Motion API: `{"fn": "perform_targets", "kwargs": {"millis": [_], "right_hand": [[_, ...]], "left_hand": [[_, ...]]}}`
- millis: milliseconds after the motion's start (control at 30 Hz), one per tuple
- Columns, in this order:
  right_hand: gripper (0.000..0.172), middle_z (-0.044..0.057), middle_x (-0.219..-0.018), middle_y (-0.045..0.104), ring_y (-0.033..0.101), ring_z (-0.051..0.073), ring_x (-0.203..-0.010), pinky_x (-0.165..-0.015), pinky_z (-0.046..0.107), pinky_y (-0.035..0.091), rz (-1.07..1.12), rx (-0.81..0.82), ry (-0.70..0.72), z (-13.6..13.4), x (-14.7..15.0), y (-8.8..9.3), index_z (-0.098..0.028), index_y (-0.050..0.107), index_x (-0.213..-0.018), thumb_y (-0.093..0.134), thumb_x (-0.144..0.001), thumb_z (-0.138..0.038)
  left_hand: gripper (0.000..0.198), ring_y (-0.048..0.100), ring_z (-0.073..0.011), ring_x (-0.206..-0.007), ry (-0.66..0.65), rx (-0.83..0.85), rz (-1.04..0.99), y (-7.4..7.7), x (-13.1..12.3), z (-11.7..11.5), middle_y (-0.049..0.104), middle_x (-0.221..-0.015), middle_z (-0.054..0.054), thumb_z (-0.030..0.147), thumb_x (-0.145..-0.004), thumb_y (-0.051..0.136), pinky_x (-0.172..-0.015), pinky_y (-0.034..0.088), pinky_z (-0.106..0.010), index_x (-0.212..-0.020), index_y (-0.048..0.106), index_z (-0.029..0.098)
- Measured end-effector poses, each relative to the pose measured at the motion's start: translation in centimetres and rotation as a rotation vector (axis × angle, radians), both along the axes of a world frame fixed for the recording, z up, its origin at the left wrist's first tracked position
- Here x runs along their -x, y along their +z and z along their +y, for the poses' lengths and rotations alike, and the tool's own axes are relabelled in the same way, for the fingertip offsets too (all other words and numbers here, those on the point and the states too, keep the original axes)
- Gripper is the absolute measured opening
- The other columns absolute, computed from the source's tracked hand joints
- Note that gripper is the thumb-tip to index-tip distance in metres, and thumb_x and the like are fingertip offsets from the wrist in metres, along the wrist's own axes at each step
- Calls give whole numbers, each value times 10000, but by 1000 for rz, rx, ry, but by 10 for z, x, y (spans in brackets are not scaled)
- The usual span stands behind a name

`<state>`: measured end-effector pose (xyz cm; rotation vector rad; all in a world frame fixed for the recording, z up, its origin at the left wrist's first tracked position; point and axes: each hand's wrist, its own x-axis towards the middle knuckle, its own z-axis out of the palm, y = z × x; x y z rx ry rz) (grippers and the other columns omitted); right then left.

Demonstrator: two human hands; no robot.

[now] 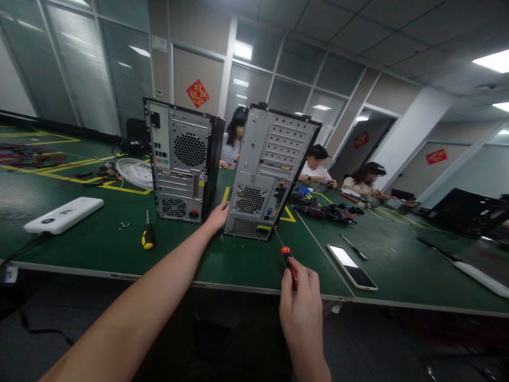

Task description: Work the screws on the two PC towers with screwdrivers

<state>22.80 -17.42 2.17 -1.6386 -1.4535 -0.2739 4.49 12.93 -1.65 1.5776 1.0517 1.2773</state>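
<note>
A computer tower (270, 159) stands with its back panel facing me. My left hand (218, 217) lies against its lower left side, fingers partly hidden behind the case edge. In my right hand (303, 297) is a red and black screwdriver (285, 252), its thin shaft pointing up to the lower right corner of that tower. I cannot tell if the tip touches the case. A second computer tower (181, 164) stands upright to the left. Two tiny screws (238, 246) lie in front of the right tower.
Left on the green table (238, 270) are a yellow and black screwdriver (148, 236), loose screws (124, 226), a white power bank (66, 215) and a white basket (135, 172). To the right lie a phone (352, 267), a thin screwdriver (353, 247) and black cables (338, 212). Several people sit beyond.
</note>
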Motion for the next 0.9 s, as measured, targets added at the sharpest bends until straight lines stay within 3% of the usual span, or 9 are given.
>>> {"fn": "perform_targets", "kwargs": {"millis": [267,667,900], "right_hand": [[356,138,-1200,612,679,259,-1049,-857,409,567,15,0,7,0,1,0,-202,629,-1313,412,-1079,-358],[373,138,-1195,631,669,273,-1094,-889,426,564,3,0,17,3,-1,-3,-195,611,-1342,408,-1091,-382],[346,147,-1230,507,663,254,-1019,-825,403,584,-28,-11,-7,1,1,-2,-179,590,-1343,448,-1048,-292]], "left_hand": [[538,675,-310,-1190,23,-9,-6,1,-2,0,767,-1252,-102,615,-917,560,-1038,507,-416,-1210,757,210],[609,661,-335,-1212,4,-1,7,1,1,0,746,-1291,-129,651,-931,526,-1038,501,-454,-1279,731,196],[605,663,-329,-1215,-6,-8,-6,-1,1,0,747,-1293,-116,656,-929,532,-1033,507,-444,-1291,729,213]]}}
